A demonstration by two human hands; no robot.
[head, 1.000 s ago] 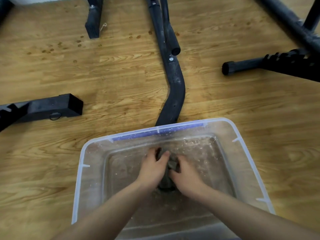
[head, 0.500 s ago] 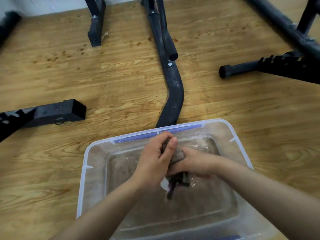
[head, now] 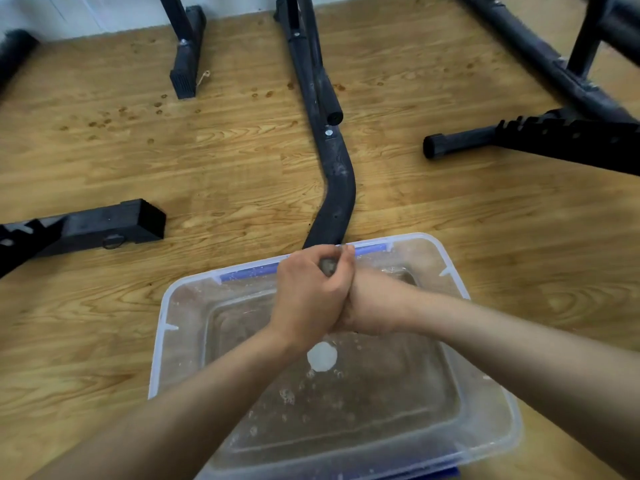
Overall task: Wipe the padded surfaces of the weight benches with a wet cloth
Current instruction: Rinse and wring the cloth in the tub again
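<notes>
Both my hands are clenched together above a clear plastic tub [head: 162, 327] of water on the wooden floor. My left hand [head: 308, 292] wraps over the top of a dark wet cloth [head: 328, 266], of which only a small grey bit shows between the fingers. My right hand [head: 374, 303] grips the same cloth from the right, pressed against the left hand. Bubbles and a white splash patch [head: 322, 356] sit on the water below the hands. No padded bench surface is in view.
Black bench frames lie around the tub: a curved tube [head: 337, 188] running up from its far rim, a square foot [head: 114, 226] at the left, a toothed bar with a round foot [head: 540, 140] at the right, another leg [head: 185, 64] far left.
My hands rose out of the water with the cloth, from the tub's bottom to above its far rim, and closed tightly around it. Water now drips and bubbles below.
</notes>
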